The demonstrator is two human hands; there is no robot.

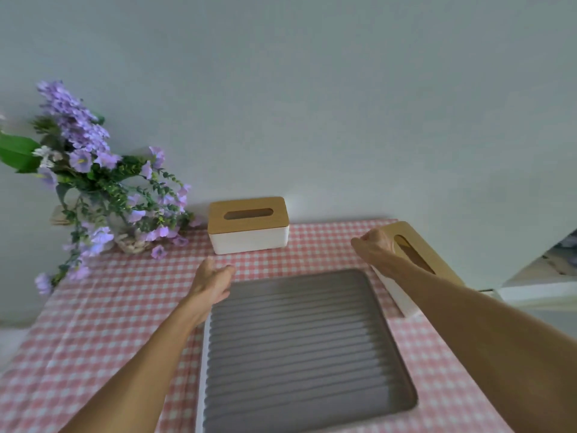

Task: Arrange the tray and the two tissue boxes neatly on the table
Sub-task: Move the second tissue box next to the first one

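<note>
Arrangement partway: one tissue box squared, one still skewed

Bench point(103, 310) carries a pink-and-white checked cloth and sits against a plain wall. Grey ribbed tray point(299, 345) is the biggest item, lying flat at the near centre, its edges a little rotated against the check pattern, so it probably wants a small twist to sit square. Purple flower bouquet point(93, 182) stands at the far left corner, well apart from the tray.

Far tissue box point(248, 225), white body with a wooden slotted lid, is upright at the back by the wall, roughly parallel to the bench edge; looks placed. Right tissue box point(415, 254), same type, sits just beside the tray's far right corner, angled off square and close to the bench's right edge; whether it is lifted or resting, cannot tell. This one looks like the main job left.

Right hand point(374, 242) is curled, fingers bent in, at the near end of the right tissue box's lid; likely gripping it, contact side hidden. Left hand point(212, 279) is loosely spread, palm down, holding nothing, at the tray's far left corner; touching or just above, cannot tell.
</note>
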